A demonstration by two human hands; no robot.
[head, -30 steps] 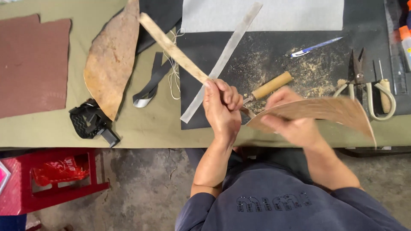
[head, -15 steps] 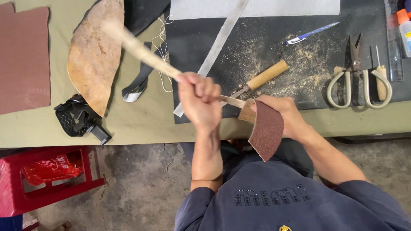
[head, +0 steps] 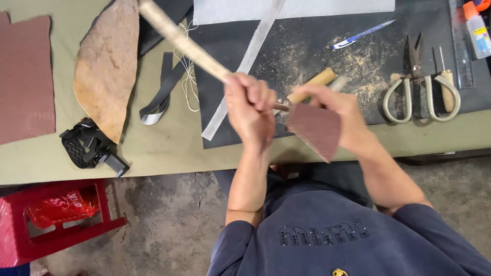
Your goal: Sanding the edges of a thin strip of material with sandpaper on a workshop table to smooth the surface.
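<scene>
My left hand [head: 250, 108] grips a long pale wooden stick [head: 181, 40] near its lower end; the stick slants up to the left over the bench. My right hand [head: 332, 110] holds a folded piece of reddish-brown sandpaper [head: 314, 129] against the stick's near tip, just right of my left hand. Both hands hover above the front edge of the olive-covered bench [head: 153, 148]. Behind my hands lies a tool with a light wooden handle [head: 312, 84] on a dark mat [head: 317, 56] dusted with sawdust.
Large scissors [head: 417, 87] and an awl lie at the right, a blue pen [head: 363, 34] and a glue bottle [head: 478, 30] further back. A leather piece [head: 110, 66], metal ruler [head: 250, 61], black strap, sandpaper sheet [head: 25, 76] and black clamp [head: 89, 148] sit left. A red stool [head: 56, 225] stands below.
The sandpaper went from spread wide to folded over the stick's tip. The stick has swung steeper and my hands have shifted slightly along it.
</scene>
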